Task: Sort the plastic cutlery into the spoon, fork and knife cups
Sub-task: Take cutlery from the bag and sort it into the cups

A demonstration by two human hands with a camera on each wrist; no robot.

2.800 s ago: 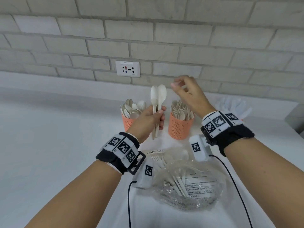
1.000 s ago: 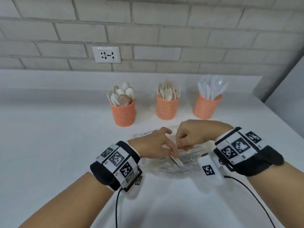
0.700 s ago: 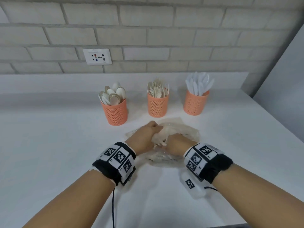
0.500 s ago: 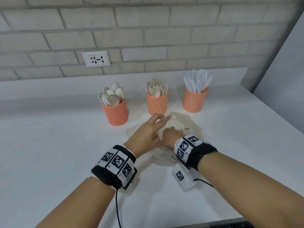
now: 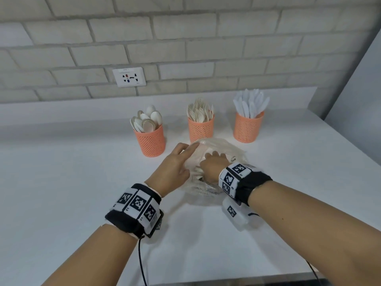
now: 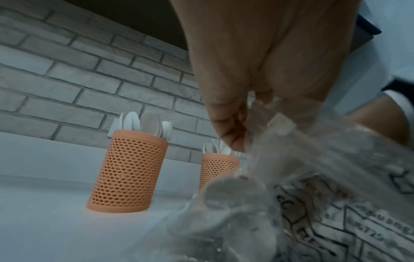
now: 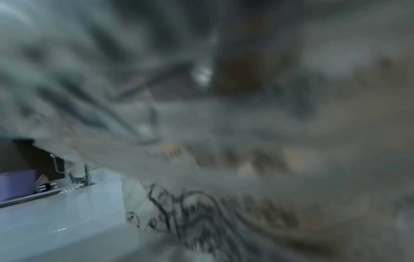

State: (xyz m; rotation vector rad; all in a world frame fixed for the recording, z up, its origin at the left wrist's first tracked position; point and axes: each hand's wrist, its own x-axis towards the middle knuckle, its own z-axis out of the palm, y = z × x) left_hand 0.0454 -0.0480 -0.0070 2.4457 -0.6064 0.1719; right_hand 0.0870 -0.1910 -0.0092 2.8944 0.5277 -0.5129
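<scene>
While drawing from the clear bag [image 5: 224, 145] on the desk [image 5: 72, 182], found left hand [image 5: 175, 168] pinching its rim to hold the mouth open, right hand [image 5: 212, 166] buried among loose cutlery [image 5: 196, 172] inside, grip not determinable, with spoon cup [image 5: 150, 141], fork cup [image 5: 201, 129] and knife cup [image 5: 247, 129] ranged just behind for easy reach.

Three orange cups [image 5: 150, 140] with a fine honeycomb perforation are seen on a white tabletop [image 5: 61, 182], filled with white and cream spoons [image 5: 147, 121], cream forks [image 5: 199, 112] and white knives [image 5: 250, 105]. A clear bag [image 5: 224, 147] printed with black lettering is seen, and black wristbands [image 5: 134, 209] are patterned with black-and-white square markers. The wall [image 5: 185, 38] is laid in pale grey brick, with a white socket [image 5: 129, 77].
</scene>
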